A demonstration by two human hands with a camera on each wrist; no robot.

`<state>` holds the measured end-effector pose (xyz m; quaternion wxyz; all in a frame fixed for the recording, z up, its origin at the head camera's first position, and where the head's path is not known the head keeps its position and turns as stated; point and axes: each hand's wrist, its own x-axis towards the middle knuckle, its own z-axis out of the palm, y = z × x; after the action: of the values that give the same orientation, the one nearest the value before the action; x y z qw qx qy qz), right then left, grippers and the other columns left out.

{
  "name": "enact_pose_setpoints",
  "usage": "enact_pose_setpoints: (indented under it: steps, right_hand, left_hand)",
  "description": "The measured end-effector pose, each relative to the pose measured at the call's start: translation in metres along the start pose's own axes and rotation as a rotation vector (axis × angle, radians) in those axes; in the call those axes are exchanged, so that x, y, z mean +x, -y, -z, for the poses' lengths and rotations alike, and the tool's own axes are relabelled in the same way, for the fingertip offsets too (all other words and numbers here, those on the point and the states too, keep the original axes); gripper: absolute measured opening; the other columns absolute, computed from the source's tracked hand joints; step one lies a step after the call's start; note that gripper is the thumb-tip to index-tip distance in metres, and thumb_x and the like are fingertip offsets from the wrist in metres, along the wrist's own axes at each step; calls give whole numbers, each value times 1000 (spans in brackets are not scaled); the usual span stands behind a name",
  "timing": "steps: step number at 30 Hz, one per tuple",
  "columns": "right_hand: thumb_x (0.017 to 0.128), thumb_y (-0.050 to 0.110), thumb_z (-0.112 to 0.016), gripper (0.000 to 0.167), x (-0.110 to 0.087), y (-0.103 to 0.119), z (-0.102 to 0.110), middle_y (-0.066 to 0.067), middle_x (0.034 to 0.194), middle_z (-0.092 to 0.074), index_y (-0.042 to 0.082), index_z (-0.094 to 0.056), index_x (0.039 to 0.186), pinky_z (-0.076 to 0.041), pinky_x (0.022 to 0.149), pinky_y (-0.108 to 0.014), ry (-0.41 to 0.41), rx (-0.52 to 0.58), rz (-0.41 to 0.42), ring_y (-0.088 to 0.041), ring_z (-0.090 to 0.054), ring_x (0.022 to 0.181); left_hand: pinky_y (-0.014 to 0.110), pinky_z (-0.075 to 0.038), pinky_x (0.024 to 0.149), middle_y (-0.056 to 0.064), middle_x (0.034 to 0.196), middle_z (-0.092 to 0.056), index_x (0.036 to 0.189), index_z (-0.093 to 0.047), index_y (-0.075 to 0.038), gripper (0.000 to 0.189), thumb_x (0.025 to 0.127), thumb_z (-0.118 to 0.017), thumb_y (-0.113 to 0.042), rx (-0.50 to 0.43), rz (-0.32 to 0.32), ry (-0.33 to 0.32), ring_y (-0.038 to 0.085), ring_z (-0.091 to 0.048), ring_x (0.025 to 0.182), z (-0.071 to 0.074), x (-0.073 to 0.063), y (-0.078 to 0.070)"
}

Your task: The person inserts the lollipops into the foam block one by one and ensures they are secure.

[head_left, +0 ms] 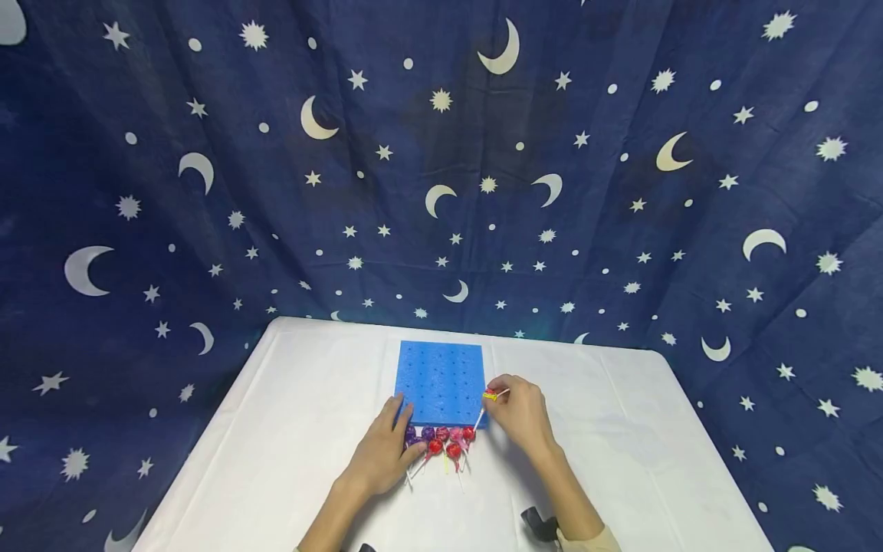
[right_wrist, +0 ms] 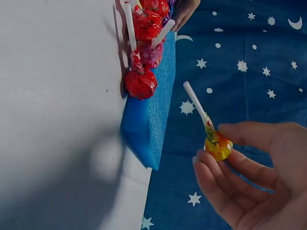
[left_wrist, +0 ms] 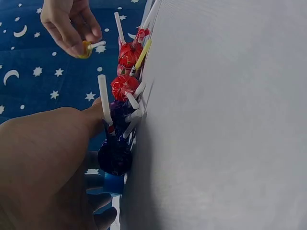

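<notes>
My right hand pinches a yellow-and-red wrapped lollipop by its candy end, above the right side of a blue foam block. Its white stick points up and away from the fingers in the right wrist view. Small holes dot the block's top in rows. My left hand lies at the block's front left corner, fingers extended along its side and thumb by the lollipops. Along the front edge lies a cluster of wrapped lollipops, among them a red one, a pink one and a dark purple one.
A white-covered table carries the block and the lollipops. Behind and beside it hangs a dark blue cloth with moons and stars. A black object shows by the right wrist.
</notes>
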<state>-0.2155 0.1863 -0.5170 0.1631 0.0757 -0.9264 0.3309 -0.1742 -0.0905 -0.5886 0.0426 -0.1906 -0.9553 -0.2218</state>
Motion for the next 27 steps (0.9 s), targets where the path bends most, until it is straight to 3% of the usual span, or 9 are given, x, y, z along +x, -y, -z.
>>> enact_pose_setpoints:
  steps: [6,14,27]
  right_hand:
    - [79,12,-91,21,10,1,-7,-1,88,-75,9,-79,95,-61,68,-34,-70,17,29,-12,-70,74]
    - [81,10,-89,21,17,-2,-14,-4,94,-75,8,-79,100,-65,74,-36,-114,93,1,-18,-73,81]
    - [82,3,-87,21,30,-5,-19,-4,99,-74,9,-77,100,-64,80,-38,-158,137,80,-20,-74,86]
  left_hand:
    - [57,-30,124,26,167,-26,158,-39,2,78,104,-57,-52,-7,-9,-6,46,-25,154,0,-1,0]
    - [56,-29,124,25,168,-25,158,-39,1,78,104,-58,-52,-9,-11,-8,45,-25,155,0,-2,2]
    - [56,-29,124,22,170,-24,160,-38,-2,78,104,-56,-54,-18,2,-4,42,-25,155,-3,-1,4]
